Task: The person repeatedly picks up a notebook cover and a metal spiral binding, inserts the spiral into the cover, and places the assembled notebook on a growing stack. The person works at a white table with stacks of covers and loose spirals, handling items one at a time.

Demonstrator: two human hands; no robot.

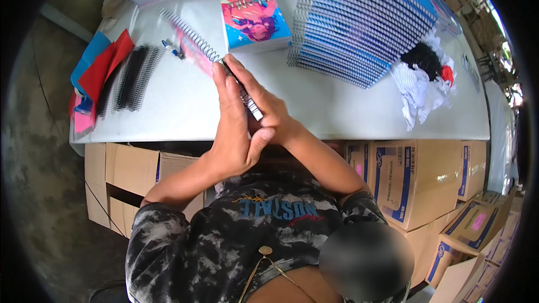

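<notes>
A spiral notebook (251,105) is pressed between my two palms, its black-and-white bound edge facing up. A wire coil (191,35) runs out past my fingertips to the far left. My left hand (231,123) lies flat along the left side, fingers straight and thumb bent up. On the right side my right hand (266,106) does the same, its fingers pointing away from me. The palms hide most of the notebook. Beneath the coil shows a blurred pink patch (196,56), perhaps its cover. Beyond my hands stands a pile of covers or pads with a colourful picture (256,19).
Spiral-bound notebooks (359,28) lie fanned at the far right of the white table (337,112). White rags (418,87) sit near them. Black coils (135,78), a blue pen (171,49) and red sheets (106,67) are at left. Cardboard boxes (424,177) stand under the table.
</notes>
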